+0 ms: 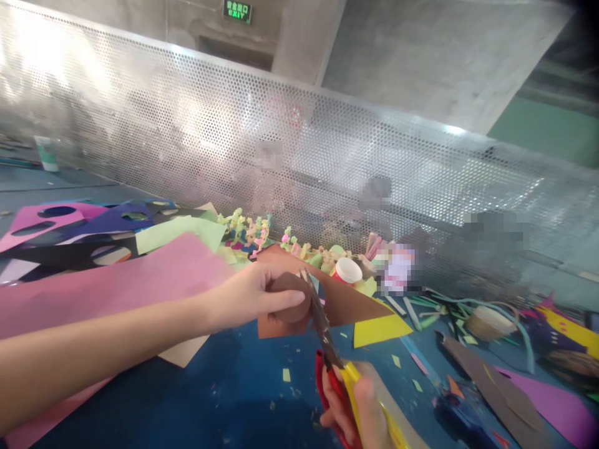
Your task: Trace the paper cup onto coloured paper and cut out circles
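My left hand pinches a sheet of brown paper, thumb on top and fingers curled behind it. Under the thumb lies a rounded darker brown piece; whether it is joined to the sheet I cannot tell. My right hand grips a pair of scissors with red and yellow handles. The blades point up and away, lying along the right edge of the rounded piece. A yellow paper piece rests on the table just behind the scissors.
Pink paper and cut coloured sheets lie left on the blue table. A white cup, paper strips and a tape roll sit right. A perforated metal screen stands behind. Paper scraps are scattered about.
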`<state>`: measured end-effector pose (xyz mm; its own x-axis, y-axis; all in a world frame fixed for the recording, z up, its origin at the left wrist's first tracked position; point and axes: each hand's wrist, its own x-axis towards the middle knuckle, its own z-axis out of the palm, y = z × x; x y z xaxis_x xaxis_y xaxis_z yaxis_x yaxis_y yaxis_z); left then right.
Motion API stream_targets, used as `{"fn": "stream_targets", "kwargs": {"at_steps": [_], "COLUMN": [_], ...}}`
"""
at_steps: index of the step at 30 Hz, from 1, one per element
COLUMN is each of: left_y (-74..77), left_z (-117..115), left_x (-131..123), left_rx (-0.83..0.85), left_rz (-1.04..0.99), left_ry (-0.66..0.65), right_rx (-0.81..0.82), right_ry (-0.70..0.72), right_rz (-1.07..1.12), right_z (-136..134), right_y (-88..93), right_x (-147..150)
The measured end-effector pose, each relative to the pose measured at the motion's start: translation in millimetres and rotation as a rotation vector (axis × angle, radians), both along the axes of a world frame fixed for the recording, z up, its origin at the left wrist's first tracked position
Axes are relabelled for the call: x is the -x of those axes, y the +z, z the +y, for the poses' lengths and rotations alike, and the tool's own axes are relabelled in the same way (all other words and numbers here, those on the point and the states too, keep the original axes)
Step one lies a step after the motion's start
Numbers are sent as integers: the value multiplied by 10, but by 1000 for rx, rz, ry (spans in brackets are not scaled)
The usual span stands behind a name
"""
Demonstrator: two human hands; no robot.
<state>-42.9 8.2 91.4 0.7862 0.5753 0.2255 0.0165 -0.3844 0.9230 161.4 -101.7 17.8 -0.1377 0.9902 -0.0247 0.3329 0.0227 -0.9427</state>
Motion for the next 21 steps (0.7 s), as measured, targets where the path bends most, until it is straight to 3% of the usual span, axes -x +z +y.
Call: {"fn": "stream_targets", "kwargs": {"at_steps": [3, 9, 16, 21], "left_y": [-13, -67, -56, -63], "left_z": [24, 66, 132, 222], "left_x": [3, -6, 39, 79], "left_rx": [-1, -24, -26, -13], "left_rz": [5, 24, 48, 81], "left_ry": [-17, 99, 41, -72], "right_rx": [7, 16, -45, -69], "right_ry": [-15, -12, -20, 17], "right_rz": [-41, -100, -280, -280], "right_z": [3, -19, -57, 4], "right_y": [51, 139, 363, 270], "right_x": [-13, 8, 91, 23]}}
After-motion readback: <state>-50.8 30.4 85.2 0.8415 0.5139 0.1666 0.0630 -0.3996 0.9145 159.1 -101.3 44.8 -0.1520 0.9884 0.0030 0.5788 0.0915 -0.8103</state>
